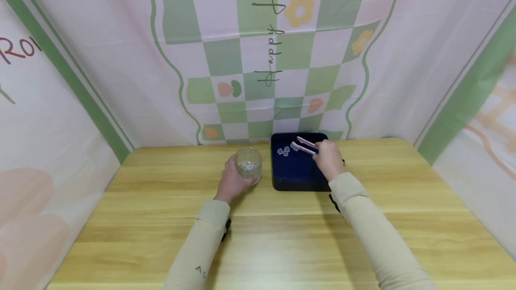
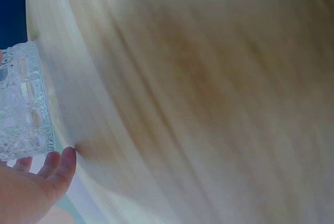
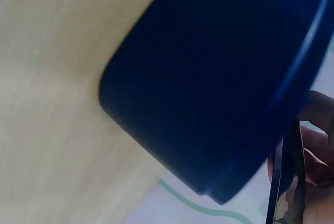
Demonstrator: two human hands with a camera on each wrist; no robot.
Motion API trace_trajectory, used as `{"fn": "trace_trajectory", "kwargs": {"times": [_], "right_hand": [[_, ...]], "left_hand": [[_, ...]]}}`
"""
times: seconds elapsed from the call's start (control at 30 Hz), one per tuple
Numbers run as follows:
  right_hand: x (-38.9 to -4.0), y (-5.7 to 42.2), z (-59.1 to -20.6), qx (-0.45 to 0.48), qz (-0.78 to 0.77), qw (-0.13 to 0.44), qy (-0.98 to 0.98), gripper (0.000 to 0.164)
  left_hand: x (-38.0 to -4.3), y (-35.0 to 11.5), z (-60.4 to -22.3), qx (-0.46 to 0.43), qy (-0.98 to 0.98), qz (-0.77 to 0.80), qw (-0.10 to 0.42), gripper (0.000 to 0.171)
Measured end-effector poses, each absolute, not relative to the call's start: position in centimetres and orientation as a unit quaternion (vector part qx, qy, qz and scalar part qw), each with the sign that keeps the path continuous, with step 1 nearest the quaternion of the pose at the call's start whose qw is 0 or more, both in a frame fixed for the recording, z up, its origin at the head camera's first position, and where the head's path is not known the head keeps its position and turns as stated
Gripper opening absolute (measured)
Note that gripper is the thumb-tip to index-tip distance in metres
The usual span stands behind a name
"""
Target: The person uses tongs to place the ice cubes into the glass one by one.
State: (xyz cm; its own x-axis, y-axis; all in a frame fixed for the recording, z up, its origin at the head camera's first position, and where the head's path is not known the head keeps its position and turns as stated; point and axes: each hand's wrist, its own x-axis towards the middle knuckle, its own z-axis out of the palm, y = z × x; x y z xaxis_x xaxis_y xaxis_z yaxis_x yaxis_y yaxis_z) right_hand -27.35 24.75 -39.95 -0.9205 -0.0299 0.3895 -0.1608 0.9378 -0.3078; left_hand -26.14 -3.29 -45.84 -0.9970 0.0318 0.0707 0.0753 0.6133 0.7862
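To the far left of the tray, a white cloth (image 1: 52,147) with a green stripe hangs beside the wooden table (image 1: 266,245). Nearer, still left of the tray, a person's left hand (image 1: 232,180) in a cream sleeve (image 1: 197,245) grips a clear glass (image 1: 255,160), thumb on the near side and fingers round the other. The glass is upright just beside the tray, and its wall has a raised pattern; something clear shows inside, too blurred to name. Next comes the navy tray (image 1: 292,172) itself, near the table's back edge. In its back left part lie a few small clear pieces (image 1: 285,150). Behind the tray rises a checked green and white cloth (image 1: 255,21) with flowers and handwriting. Over the tray's back half are pink tongs (image 1: 305,148), arms apart, tips close to the pieces; whether a piece sits between them I cannot tell. At the tray's right side, the right hand (image 1: 328,160) holds the tongs, fingers closed round them; its cream sleeve reaches towards the viewer.
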Motion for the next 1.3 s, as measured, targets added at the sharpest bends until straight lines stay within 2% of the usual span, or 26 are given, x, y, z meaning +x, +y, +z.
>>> {"fn": "trace_trajectory", "kwargs": {"times": [0.53,1.3], "right_hand": [[-27.2,25.0,-41.5,0.035,0.156,0.173,-0.972,0.027],[-27.5,25.0,-41.7,0.04,0.165,0.15,-0.974,0.025]], "left_hand": [[-26.0,-3.0,-45.7,-0.028,-0.897,-0.441,0.024,0.096],[-26.0,-3.0,-45.9,-0.02,-0.9,-0.435,0.026,0.096]]}}
